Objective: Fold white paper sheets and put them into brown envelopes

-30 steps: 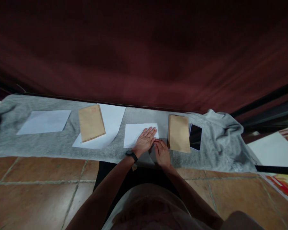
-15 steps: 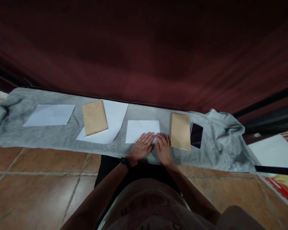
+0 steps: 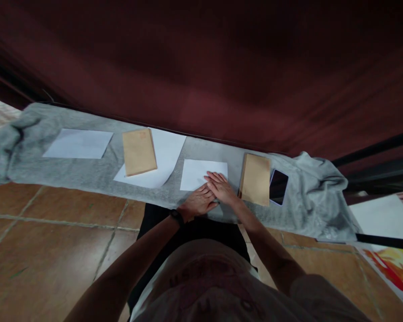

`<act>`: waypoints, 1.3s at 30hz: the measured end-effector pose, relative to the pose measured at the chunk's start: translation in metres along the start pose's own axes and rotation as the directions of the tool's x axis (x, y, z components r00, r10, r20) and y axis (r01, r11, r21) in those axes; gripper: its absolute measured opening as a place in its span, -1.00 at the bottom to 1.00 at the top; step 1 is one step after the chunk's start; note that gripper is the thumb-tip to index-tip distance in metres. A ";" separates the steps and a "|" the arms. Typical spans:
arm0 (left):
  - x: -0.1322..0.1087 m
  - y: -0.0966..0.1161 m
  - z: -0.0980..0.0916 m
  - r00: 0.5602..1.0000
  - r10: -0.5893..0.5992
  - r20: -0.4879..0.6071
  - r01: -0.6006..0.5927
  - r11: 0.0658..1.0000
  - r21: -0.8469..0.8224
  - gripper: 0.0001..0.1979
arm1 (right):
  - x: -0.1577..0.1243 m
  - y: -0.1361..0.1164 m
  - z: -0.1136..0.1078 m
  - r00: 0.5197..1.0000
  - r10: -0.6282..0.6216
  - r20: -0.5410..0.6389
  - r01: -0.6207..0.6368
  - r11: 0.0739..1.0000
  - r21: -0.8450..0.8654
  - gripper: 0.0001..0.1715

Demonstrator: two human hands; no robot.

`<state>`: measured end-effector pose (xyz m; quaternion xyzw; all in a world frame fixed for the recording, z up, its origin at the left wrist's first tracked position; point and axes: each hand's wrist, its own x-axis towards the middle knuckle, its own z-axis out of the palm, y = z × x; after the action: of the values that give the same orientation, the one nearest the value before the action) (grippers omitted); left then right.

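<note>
In front of me a white sheet of paper (image 3: pixel 196 171), perhaps folded, lies on the grey cloth (image 3: pixel 168 193). My left hand (image 3: pixel 199 201) rests flat at the sheet's near edge, fingers stretched out, a dark band on its wrist. My right hand (image 3: pixel 220 187) lies flat across the sheet's near right part, its fingers extended and partly overlapping the left fingertips. Neither hand grips anything. Just right of my right hand is a stack of brown envelopes (image 3: pixel 255 179). A phone (image 3: pixel 278 187) with a dark screen lies beside that stack.
To the left, another brown envelope stack (image 3: pixel 139 152) sits on a large white sheet (image 3: pixel 168 150). Farther left lies one more white sheet (image 3: pixel 79 144). A dark red curtain (image 3: pixel 195 103) hangs behind the cloth. Tiled floor (image 3: pixel 60 250) shows below.
My right hand has moved left and forward onto the sheet, now overlapping my left fingers. The view has tilted slightly. The envelopes and phone stay in place.
</note>
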<state>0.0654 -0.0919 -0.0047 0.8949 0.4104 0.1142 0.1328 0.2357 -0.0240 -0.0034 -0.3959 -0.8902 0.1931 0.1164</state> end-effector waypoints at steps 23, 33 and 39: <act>-0.007 -0.008 -0.003 1.000 -0.020 -0.017 0.019 0.999 -0.031 -0.46 | 0.040 0.010 0.008 0.976 0.203 -0.081 -0.214 0.963 -0.163 -0.40; -0.013 -0.013 -0.001 0.942 -0.256 -0.215 0.243 0.966 -0.086 -0.51 | 0.034 0.006 0.017 0.938 0.289 -0.191 -0.321 0.933 -0.162 -0.32; -0.001 -0.012 0.001 0.887 -0.405 -0.224 0.419 0.908 0.019 -0.37 | 0.031 0.005 0.023 0.908 0.324 -0.266 -0.364 0.923 -0.120 -0.24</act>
<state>0.0568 -0.0853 -0.0094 0.7737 0.6064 0.1658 0.0789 0.2103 -0.0032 -0.0250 -0.5759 -0.7983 0.0859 0.1540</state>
